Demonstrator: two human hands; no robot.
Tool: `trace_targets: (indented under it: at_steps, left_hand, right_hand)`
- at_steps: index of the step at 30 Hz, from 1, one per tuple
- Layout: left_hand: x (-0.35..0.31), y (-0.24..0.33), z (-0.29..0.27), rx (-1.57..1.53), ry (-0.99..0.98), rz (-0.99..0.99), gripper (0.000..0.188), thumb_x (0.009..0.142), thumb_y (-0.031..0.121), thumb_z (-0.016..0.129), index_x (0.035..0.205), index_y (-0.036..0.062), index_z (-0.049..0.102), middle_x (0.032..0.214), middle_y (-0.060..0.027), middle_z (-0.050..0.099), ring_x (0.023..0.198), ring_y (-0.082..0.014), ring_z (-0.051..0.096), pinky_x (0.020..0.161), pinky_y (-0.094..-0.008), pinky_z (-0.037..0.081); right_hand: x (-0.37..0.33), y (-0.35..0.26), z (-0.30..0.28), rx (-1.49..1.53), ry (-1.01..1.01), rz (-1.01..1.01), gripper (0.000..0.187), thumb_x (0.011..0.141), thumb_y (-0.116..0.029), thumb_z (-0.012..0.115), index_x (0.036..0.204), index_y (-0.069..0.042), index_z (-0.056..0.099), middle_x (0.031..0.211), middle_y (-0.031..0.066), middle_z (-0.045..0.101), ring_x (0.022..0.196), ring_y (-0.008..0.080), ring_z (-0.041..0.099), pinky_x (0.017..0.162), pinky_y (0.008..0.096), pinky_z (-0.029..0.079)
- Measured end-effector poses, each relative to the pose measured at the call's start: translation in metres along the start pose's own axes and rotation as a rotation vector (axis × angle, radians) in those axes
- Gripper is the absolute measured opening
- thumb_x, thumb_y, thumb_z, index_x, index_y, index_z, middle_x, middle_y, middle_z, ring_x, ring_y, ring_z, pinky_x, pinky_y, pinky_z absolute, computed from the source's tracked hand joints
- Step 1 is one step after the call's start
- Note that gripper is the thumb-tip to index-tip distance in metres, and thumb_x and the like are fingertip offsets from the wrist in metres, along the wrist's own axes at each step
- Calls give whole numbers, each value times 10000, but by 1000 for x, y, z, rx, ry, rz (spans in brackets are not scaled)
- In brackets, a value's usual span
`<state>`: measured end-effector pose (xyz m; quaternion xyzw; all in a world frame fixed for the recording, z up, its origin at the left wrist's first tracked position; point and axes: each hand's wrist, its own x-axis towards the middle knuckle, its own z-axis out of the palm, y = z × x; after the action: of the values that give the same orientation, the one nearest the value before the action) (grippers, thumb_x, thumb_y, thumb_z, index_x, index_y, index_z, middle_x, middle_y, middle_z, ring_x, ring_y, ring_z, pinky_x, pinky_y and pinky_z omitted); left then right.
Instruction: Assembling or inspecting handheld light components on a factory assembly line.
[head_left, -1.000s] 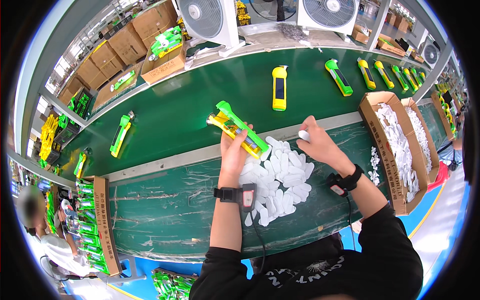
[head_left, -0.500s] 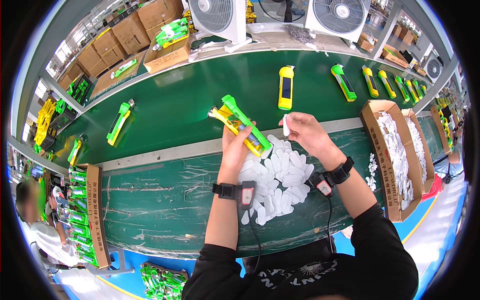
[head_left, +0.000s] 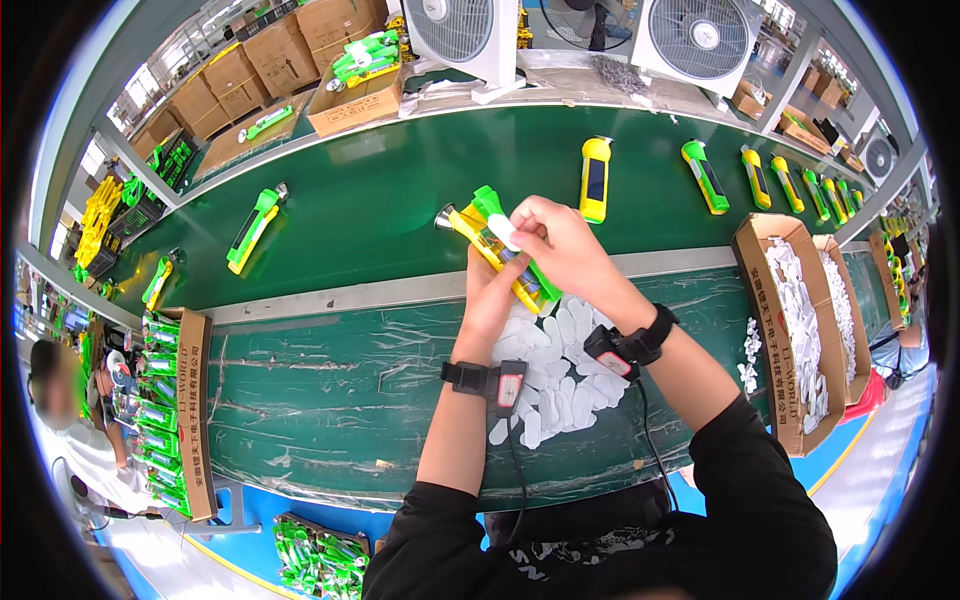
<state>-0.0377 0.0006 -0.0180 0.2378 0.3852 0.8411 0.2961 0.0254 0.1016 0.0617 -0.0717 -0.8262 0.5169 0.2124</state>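
My left hand point(head_left: 492, 292) is closed around a yellow and green flashlight point(head_left: 468, 226) with a silver head, held tilted above the bench. Its yellow and green halves look partly apart, with inner parts showing between them. Between thumb and fingers of my right hand point(head_left: 565, 245) is a flat white oval piece point(head_left: 503, 233), right over the flashlight's body. Below both hands lies a loose pile of white oval pieces point(head_left: 545, 375). The lower end of the flashlight hangs over the pile's far edge.
A green conveyor belt point(head_left: 380, 220) carries several flashlights, among them a yellow one point(head_left: 594, 180). At right stand cartons of white parts point(head_left: 790, 320); at left, a carton point(head_left: 195, 410) of green flashlights beside another person point(head_left: 85, 450). White fans point(head_left: 700, 45) stand beyond the belt.
My right hand has moved left with the white piece, from beside the flashlight to over it. My left hand still grips the flashlight; the whole view has shifted slightly.
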Motion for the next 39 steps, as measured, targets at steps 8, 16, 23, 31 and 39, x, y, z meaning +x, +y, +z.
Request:
trace_targets:
  at_steps: [8, 16, 23, 31, 39]
  left_hand:
    - [-1, -14, -10, -4, 11, -32, 548, 861, 16, 543, 1332, 74, 268, 1221, -66, 453, 1088, -165, 510, 865, -311, 472]
    - [5, -20, -14, 147, -26, 130, 549, 835, 23, 589, 1297, 90, 298, 1163, -40, 486, 1026, -139, 529, 844, -280, 471]
    - [4, -19, -5, 288, -29, 252, 483, 832, 31, 596, 1246, 67, 349, 1112, -38, 507, 1005, -134, 537, 823, -276, 478]
    - [-3, 4, 2, -83, 82, -36, 311, 883, 95, 548, 1160, -2, 446, 1080, -101, 540, 989, -201, 556, 869, -353, 464]
    - [-3, 11, 6, -194, -90, -58, 384, 866, 134, 535, 1192, -47, 443, 1093, -148, 567, 1056, -239, 551, 930, -386, 449]
  right_hand:
    - [-8, 0, 29, -366, 301, -60, 114, 657, -118, 737, 730, -40, 698, 1219, 201, 474, 1104, 355, 437, 929, 438, 364]
    - [-9, 10, 39, -336, 322, -50, 118, 662, -105, 727, 730, -16, 690, 1172, 195, 511, 1061, 340, 482, 894, 413, 402]
    - [-15, 14, 41, -348, 360, -172, 85, 708, -82, 693, 706, 1, 673, 1158, 178, 523, 1020, 328, 504, 854, 383, 433]
    - [-48, 15, -1, -22, 58, 83, 377, 789, -114, 625, 1133, 22, 549, 1069, 229, 587, 995, 343, 581, 874, 379, 450]
    - [-52, 11, -21, 295, -29, 267, 355, 822, -103, 639, 1122, 59, 538, 1052, 123, 611, 822, 163, 627, 705, 279, 515]
